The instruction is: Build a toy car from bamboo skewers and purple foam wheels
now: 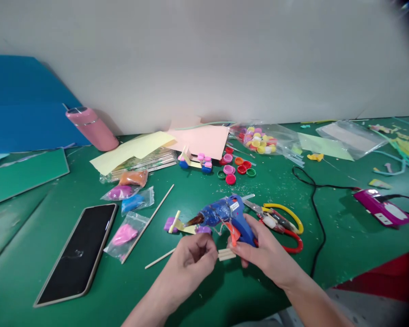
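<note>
A blue glue gun (221, 212) with an orange trigger points left, and my right hand (264, 247) is closed around its handle. The right thumb is beside the ends of several short wooden sticks (226, 255). My left hand (194, 259) pinches these sticks at their other end, its fingertips partly hiding them. Just behind the nozzle lies a small model of pale sticks (179, 225) with purple caps. A thin wooden stick (159, 259) lies left of my left hand. Pliers with red and yellow handles (282, 222) lie beyond my right hand.
A phone (75, 254), bagged clay (125, 234) and a long stick (148, 222) lie left. Behind are a pink bottle (93, 129), paper sheets (201, 141), another small model (196, 162), loose caps (229, 170) and bagged caps (259, 140). A purple device (381, 207) with black cords lies right.
</note>
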